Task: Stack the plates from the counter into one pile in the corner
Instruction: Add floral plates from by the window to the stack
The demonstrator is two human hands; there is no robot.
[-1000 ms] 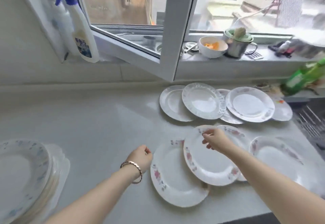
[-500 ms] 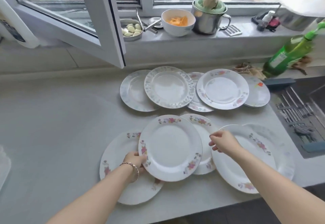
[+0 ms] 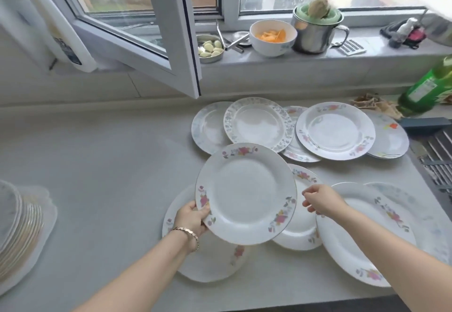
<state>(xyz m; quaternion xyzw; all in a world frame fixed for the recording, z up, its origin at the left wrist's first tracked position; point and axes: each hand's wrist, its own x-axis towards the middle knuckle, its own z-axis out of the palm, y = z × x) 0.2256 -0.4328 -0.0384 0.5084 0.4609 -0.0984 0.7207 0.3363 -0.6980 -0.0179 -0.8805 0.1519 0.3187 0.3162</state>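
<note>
Left hand (image 3: pixel 193 218) grips the raised floral plate (image 3: pixel 244 194) by its rim; right hand (image 3: pixel 320 201) loosely curled, empty.
Judged step: pick-up. Next move calls for carrying it to the pile (image 3: pixel 19 226) at the bench (image 3: pixel 110 177) left edge.

The left hand (image 3: pixel 192 221), hovering empty beside the dishes a second ago, is now gripping the near left rim of a flowered plate (image 3: pixel 245 194), thumb on top. That plate is no longer lying flat on its neighbours: it is being held up off them and is tilting, its far edge rising away from the hand. The right hand (image 3: pixel 320 200), earlier pinching the same plate's far rim and then its right rim, is now hanging just to the right of that rim, seemingly clear of it, fingers loosely curled over a lower plate (image 3: pixel 300 228).
</note>
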